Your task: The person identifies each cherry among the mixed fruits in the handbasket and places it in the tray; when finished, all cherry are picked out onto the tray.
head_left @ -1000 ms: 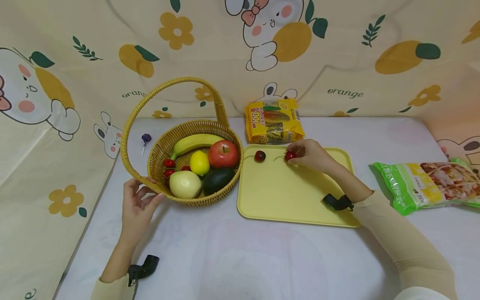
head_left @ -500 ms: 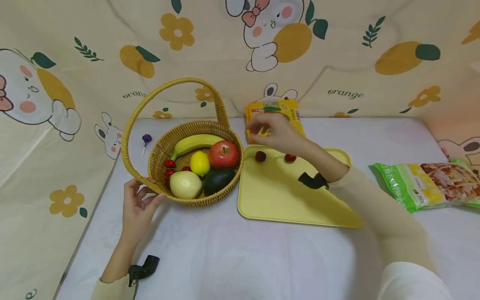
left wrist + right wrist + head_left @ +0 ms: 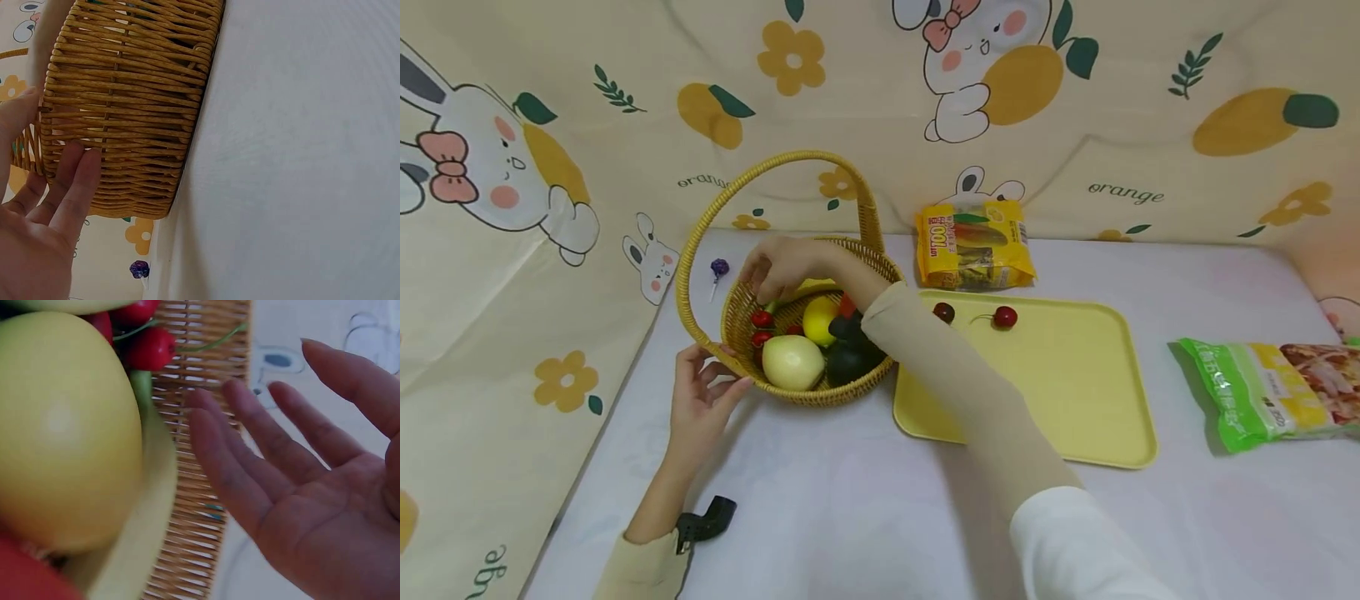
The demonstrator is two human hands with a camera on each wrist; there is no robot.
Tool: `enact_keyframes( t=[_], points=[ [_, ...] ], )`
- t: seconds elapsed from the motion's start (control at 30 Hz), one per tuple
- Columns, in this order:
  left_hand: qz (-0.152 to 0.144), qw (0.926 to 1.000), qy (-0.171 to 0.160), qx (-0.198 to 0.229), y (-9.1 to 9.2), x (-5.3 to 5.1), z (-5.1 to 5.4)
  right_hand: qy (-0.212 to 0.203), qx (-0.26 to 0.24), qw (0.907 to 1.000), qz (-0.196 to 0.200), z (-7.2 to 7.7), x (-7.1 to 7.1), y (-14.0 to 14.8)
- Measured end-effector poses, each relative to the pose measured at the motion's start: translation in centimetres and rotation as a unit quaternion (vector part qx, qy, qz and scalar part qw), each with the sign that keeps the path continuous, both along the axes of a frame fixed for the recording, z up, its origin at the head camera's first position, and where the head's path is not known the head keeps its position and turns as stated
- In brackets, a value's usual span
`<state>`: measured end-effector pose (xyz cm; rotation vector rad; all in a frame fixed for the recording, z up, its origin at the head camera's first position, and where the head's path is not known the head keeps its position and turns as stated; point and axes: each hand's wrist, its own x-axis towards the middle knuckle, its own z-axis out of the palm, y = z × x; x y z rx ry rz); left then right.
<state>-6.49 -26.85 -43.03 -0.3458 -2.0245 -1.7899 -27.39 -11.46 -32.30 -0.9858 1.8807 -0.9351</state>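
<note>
My left hand (image 3: 700, 408) grips the near-left rim of a woven basket (image 3: 820, 398), thumb on one side and fingers on the other. In the left wrist view the fingers (image 3: 81, 187) touch its wicker side. Over the basket's far-left part is my right hand (image 3: 797, 265); the right wrist view shows its fingers (image 3: 237, 469) loosely extended and holding nothing. Inside lie red cherries (image 3: 150, 350), a banana (image 3: 156, 481), a yellow lemon (image 3: 818, 321), a pale round fruit (image 3: 792, 363) and a dark green fruit (image 3: 850, 362). My right forearm mostly hides the red apple (image 3: 847, 305).
A yellow tray (image 3: 1060, 400) to the right bears a cherry (image 3: 1004, 317) and a darker cherry (image 3: 944, 312) partly behind the sleeve. Behind it stands a yellow snack package (image 3: 974, 246). A green bag (image 3: 1262, 392) lies far right, a lollipop (image 3: 719, 268) left of the basket. The tall basket handle (image 3: 700, 242) arches overhead.
My right hand let go of a cherry on the tray and moved left, past the yellow package, over the basket. My left hand kept its grip. The head view shifted slightly.
</note>
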Motion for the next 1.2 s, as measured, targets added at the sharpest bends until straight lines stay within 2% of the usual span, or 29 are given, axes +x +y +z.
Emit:
enact_keyframes(
  t=[0.13,0.33,0.57,0.83,1.07,1.2],
  points=[
    [-0.009,0.9999,0.010,0.003,0.2,-0.1,0.2,-0.038,0.043,0.9982,-0.016,-0.9,-0.5,-1.1],
    [-0.008,0.9998,0.014,0.007,0.1,0.1,0.4,-0.088,0.063,0.9939,-0.021,-1.8,-0.3,-2.0],
    [0.001,1.0000,-0.006,0.002,0.1,0.0,0.4,-0.087,0.084,0.9925,-0.021,-2.1,-0.2,-2.5],
    [-0.013,0.9998,0.013,0.008,0.3,-0.2,0.2,-0.087,0.085,0.9925,-0.008,-2.7,0.0,-2.5],
    [-0.012,0.9998,0.014,0.005,0.2,-0.1,0.2,-0.044,0.077,0.9961,0.002,-3.1,0.0,-2.6],
    [-0.010,0.9999,0.013,0.004,0.2,-0.1,0.1,-0.037,0.073,0.9966,0.007,-3.5,-0.1,-2.8]
  ],
)
